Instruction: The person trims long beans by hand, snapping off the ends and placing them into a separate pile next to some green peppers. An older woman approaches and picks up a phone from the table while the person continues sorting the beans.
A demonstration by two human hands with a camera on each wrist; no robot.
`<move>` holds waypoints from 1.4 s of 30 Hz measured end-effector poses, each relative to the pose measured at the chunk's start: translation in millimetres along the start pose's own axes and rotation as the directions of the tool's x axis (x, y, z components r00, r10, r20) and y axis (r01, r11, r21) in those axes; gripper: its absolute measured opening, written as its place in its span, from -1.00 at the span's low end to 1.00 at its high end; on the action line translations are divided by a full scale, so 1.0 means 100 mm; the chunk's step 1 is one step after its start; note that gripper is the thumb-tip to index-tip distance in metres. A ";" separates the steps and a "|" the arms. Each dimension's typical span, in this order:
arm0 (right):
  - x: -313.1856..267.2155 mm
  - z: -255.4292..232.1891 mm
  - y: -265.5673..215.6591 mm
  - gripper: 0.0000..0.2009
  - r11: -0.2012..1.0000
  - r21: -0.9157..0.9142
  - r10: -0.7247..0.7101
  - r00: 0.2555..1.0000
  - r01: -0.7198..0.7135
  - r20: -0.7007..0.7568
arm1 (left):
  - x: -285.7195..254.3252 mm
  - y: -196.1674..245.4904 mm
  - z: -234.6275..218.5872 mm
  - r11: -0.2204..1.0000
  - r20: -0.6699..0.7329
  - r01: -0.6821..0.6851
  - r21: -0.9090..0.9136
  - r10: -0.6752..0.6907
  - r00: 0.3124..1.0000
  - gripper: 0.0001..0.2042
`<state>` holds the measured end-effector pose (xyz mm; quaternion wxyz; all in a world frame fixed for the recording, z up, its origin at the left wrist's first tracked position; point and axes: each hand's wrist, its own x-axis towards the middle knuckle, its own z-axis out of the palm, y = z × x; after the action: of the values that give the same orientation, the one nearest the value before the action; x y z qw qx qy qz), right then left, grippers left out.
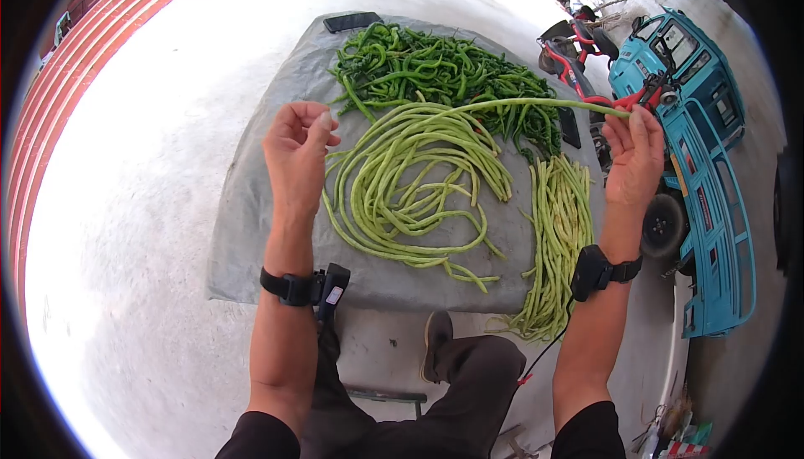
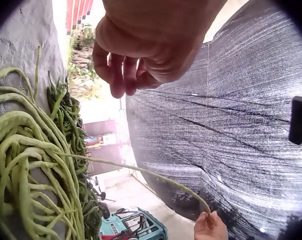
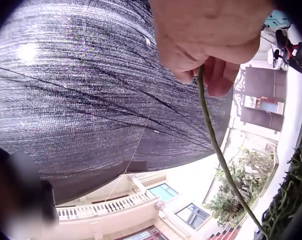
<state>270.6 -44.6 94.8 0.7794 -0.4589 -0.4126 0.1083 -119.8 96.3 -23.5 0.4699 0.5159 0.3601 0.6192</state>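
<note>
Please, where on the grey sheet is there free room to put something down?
The widest bare patch of the sheet lies left of the coiled beans. A narrower strip runs between these and the straight beans. The far side is crowded with peppers.

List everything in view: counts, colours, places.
Covered table: one, grey, centre
Peppers: many, dark green, table's far side
Looped beans: many, pale green, table's middle
Straight beans: many, pale green, table's right edge
Raised bean: one, green, above table
Phones: two, black, beside peppers
Truck: one, blue, right
Small vehicle: one, red, near truck
Steps: several, red, left
Mesh: one, grey, background
Wristbands: two, black, wrists
Left hand: one, bare, over table
Right hand: one, bare, pinching raised bean
</note>
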 end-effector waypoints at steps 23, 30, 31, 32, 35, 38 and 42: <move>-1.08 -0.20 -0.50 -0.50 0.627 0.640 0.177 0.882 -0.444 0.438 | -0.40 -0.16 0.60 0.964 0.569 0.101 -0.247 0.059 0.820 -0.66; -0.94 -0.40 0.53 -0.49 0.519 0.531 0.174 0.690 -0.671 0.702 | -0.81 -0.16 0.85 0.965 0.763 -0.214 -0.155 0.254 0.595 -0.87; -0.98 -0.41 0.61 -0.50 0.707 0.425 0.201 0.737 -0.565 0.645 | -0.85 -0.14 0.87 0.987 0.790 -0.069 -0.144 0.156 0.593 -0.85; -1.02 -0.42 0.69 -0.50 0.851 0.271 0.226 0.779 -0.450 0.584 | -0.88 -0.11 0.89 0.988 0.814 0.076 -0.132 0.064 0.578 -0.82; -1.07 -0.50 0.77 -0.46 0.914 -0.390 0.097 0.872 0.113 0.480 | -1.02 -0.42 1.13 0.977 0.742 0.043 -0.207 0.128 0.658 -0.75; -0.97 -0.79 1.07 -0.42 0.846 -0.481 0.069 0.848 0.230 0.526 | -1.06 -0.38 1.15 0.979 0.749 -0.009 -0.205 0.163 0.642 -0.73; -0.86 -0.93 1.27 -0.45 0.930 -0.342 0.100 0.803 0.135 0.588 | -1.15 -0.39 1.20 0.975 0.725 -0.064 -0.215 0.203 0.658 -0.81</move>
<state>312.2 -79.5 -76.3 0.5111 -0.5351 -0.6532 0.1605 8.6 -6.1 -69.8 0.5708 0.7059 0.0445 0.4170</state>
